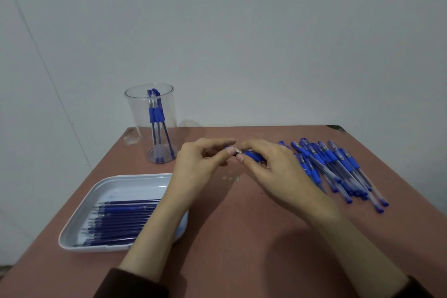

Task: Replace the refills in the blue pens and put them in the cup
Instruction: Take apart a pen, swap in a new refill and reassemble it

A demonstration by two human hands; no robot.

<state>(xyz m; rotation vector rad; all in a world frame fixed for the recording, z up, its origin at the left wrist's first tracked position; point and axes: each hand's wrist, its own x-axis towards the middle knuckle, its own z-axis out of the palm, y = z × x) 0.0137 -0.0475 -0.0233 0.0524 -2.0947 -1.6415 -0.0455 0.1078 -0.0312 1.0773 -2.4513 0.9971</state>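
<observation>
Both hands meet above the middle of the table around one blue pen (252, 155). My right hand (273, 167) grips the pen's blue grip section, and most of the barrel is hidden under it. My left hand (200, 162) pinches the pen's small metal tip end between thumb and forefinger. A clear plastic cup (151, 123) stands at the back left with a few blue pens upright in it. To the right lies a pile of several blue pens (338, 167). A white tray (79, 220) at the front left holds several dark blue refills (118, 220).
The reddish-brown table (242, 237) stands against a pale wall. Small scraps (231, 178) lie on the table just below my hands. A bit of clear plastic (130, 139) rests left of the cup. The table's left edge runs close beside the tray.
</observation>
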